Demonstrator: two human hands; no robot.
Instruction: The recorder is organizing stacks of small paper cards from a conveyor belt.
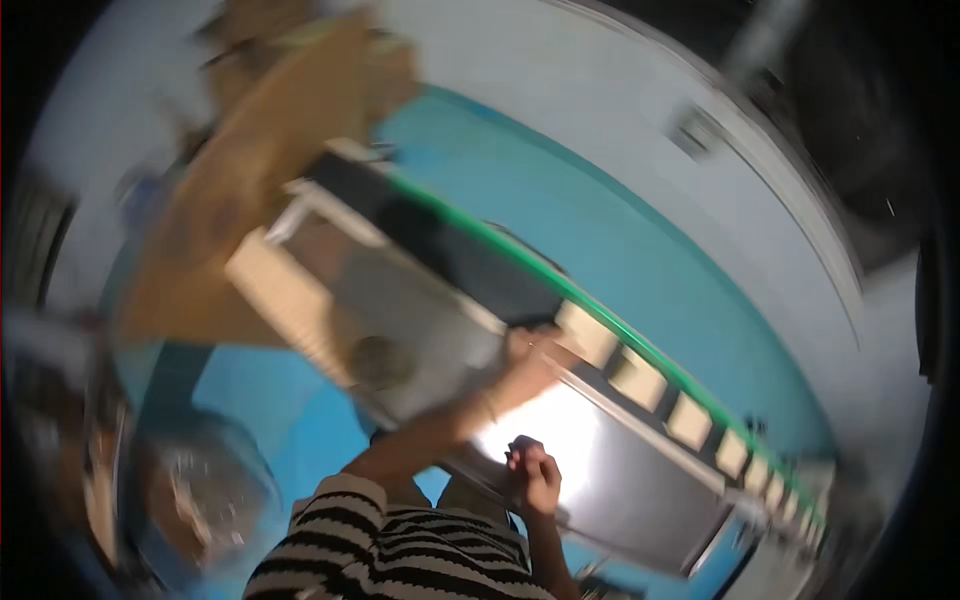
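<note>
My left hand (532, 365) reaches across the metal worktop (650, 470) to the edge of a dark conveyor belt (470, 250). It is right beside a cream square piece (587, 335), the nearest of a row on the belt. Motion blur smears its fingers, so whether it grips the piece is unclear. Closer to my body, my right hand (538, 480) is held over the worktop with its fingers curled closed. A small dark shape shows at those fingertips, too blurred to name.
A green strip (690, 385) runs along the belt's far side. To the left of the worktop lies a cream ribbed panel (285, 295), with large brown cardboard (220, 230) beyond. A clear plastic bag (205, 490) stands at the lower left on the blue floor (315, 410).
</note>
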